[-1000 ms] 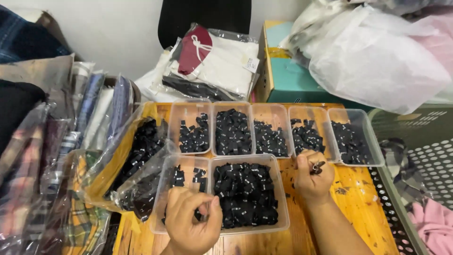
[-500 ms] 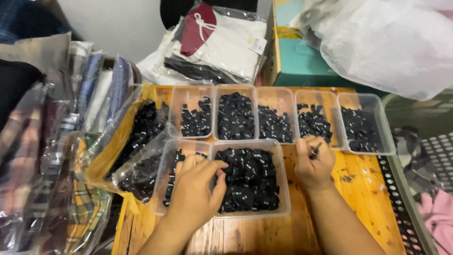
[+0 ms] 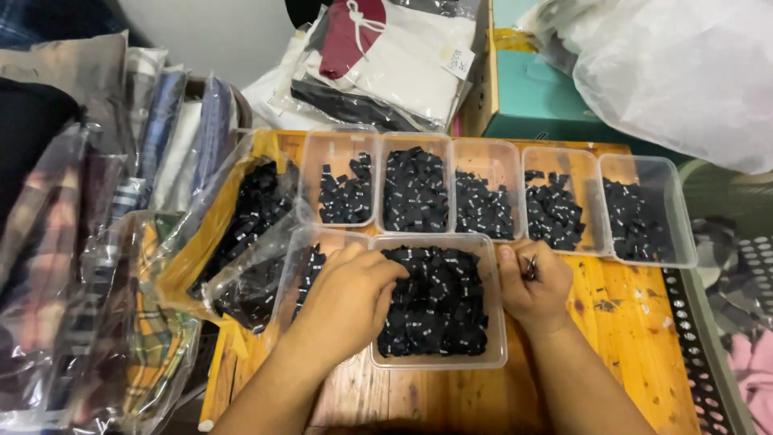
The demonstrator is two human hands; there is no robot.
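The wooden worktop (image 3: 628,338) fills the middle of the view, hemmed in on all sides: bagged folded shirts (image 3: 88,266) stacked at 9 o'clock, packed garments (image 3: 394,56) at 12, a teal box (image 3: 555,89) and a big white plastic bag (image 3: 684,72) at 1 to 2, a perforated basket edge (image 3: 708,354) at 4. Bare wood shows only at 5 o'clock and along the near edge, so room to move is slim.

Across the far side stand five small clear trays (image 3: 491,189) in a row, each partly filled with little black tags; the leftmost holds the fewest. Nearer, the large clear tray (image 3: 439,302) is heaped with black tags (image 3: 435,298), so judging by that pile, much sorting remains. A narrower tray (image 3: 302,270) at its 9 o'clock and an open plastic bag of more tags (image 3: 250,234) add to what is left.

The left hand (image 3: 346,298) lies over the large tray's left rim, fingers curled down into the tags; whether they pinch one I cannot tell. The right hand (image 3: 535,282) rests at the tray's right rim, fingers closed on a few small black tags.
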